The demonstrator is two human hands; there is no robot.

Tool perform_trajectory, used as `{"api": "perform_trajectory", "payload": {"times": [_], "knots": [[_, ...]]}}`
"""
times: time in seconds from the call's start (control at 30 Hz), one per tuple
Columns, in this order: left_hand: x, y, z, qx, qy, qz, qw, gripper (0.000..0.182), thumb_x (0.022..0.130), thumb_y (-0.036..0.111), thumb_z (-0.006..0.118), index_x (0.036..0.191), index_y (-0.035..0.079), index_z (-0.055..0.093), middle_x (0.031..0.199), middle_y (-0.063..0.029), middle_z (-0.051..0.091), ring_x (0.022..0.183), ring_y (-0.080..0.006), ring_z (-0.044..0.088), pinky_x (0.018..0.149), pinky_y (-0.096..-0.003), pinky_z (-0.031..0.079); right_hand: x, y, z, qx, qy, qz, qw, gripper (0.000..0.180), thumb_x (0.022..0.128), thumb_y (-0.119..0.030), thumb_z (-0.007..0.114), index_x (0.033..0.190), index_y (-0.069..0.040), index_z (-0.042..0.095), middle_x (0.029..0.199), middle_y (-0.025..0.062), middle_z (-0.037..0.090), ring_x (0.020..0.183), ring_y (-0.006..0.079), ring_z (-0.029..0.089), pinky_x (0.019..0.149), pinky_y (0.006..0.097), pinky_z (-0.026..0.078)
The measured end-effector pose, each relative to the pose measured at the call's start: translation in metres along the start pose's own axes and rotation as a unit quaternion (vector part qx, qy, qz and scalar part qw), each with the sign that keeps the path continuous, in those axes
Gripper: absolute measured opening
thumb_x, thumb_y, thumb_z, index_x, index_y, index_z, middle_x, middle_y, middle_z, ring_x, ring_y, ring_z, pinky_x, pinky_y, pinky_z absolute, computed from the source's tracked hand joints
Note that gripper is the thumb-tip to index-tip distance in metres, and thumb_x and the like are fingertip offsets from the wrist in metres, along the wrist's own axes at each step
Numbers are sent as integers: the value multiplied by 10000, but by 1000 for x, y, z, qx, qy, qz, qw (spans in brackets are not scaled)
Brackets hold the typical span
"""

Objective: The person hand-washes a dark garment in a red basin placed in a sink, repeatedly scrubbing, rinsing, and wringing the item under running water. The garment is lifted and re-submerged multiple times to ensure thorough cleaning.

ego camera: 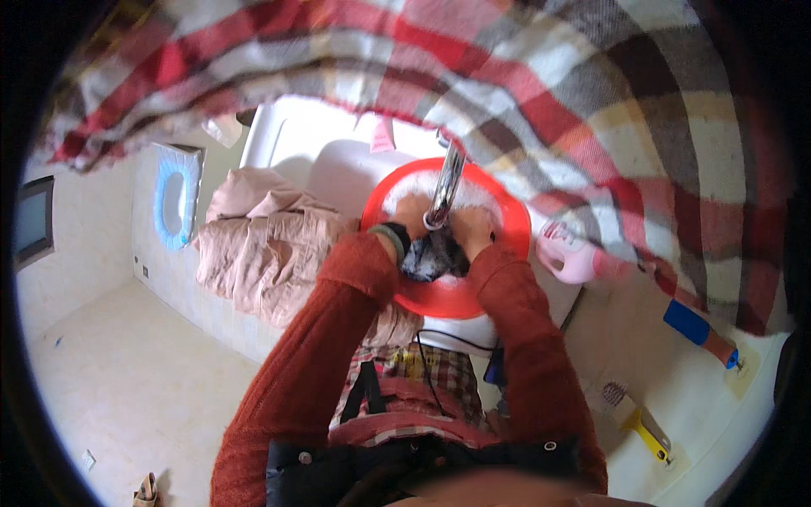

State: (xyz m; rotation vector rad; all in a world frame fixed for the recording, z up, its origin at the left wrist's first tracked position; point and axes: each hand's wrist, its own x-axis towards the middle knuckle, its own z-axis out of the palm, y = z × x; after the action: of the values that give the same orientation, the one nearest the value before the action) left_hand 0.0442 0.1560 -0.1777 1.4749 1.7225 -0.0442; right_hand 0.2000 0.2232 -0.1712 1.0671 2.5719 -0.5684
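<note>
Both hands are in a red plastic basin (443, 306) of foamy water, under a chrome faucet (448, 180). My left hand (412, 212), with a dark band and a bangle at the wrist, lies left of the spout against dark wet cloth (431, 253). My right hand (470, 227) is right of the spout, on the same cloth. The fingers of both are partly hidden by foam, cloth and the spout, so their grip does not show. Folded pink fabric (272, 247) lies left of the basin.
Checked cloth (557, 95) hangs across the top and right of the view. A pink detergent jug (567, 253) lies right of the basin, and a pink tube (382, 136) is behind it. Brushes with blue (687, 322) and yellow (647, 434) handles hang at the lower right.
</note>
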Motion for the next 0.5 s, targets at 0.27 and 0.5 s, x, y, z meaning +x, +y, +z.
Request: {"api": "perform_trajectory", "payload": {"times": [0.27,0.5], "knots": [[-93,49,8,143,122,-41,981,526,808,158,550,1311,97,410,1312,-272,373,931,-435,563,711,-437,541,-100,-26,-41,64,114,-72,989,645,786,-73,550,1364,-302,377,1426,117,306,1108,468,427,845,553,436],[-59,31,21,100,72,-29,992,491,793,254,577,1260,126,496,1271,-283,407,841,-383,618,698,-414,532,-61,-18,4,-63,45,-4,997,539,813,-164,538,1329,-262,416,1381,163,320,1142,457,401,915,548,380]]}}
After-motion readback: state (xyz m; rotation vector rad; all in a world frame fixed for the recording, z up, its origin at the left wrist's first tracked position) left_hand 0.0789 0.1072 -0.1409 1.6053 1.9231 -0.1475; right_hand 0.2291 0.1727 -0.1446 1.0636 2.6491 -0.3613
